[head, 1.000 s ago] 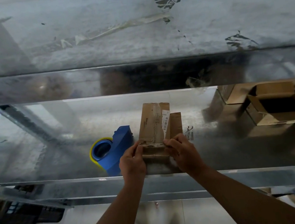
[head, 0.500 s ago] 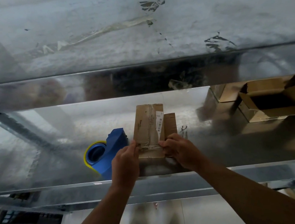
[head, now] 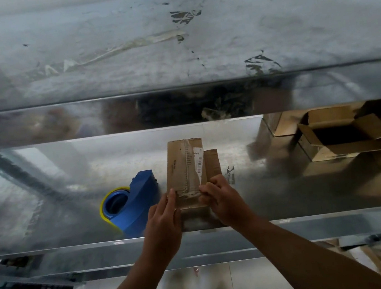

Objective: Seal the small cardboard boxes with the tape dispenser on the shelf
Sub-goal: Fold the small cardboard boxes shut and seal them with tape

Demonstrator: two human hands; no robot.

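Left hand (head: 163,221) presses straight fingers flat against the near left side of the small cardboard box (head: 185,171), while I curl my right hand (head: 224,202) round its near right edge; it sits on the metal shelf (head: 51,219), blue tape dispenser (head: 134,203) just left of it

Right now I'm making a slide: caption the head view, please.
A box on the shelf, pressed by the left hand and gripped by the right hand, tape dispenser lying untouched to its left.

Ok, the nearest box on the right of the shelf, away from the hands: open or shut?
Open. The box has its flaps standing up, and its dark inside shows. Whether anything is in it cannot be told.
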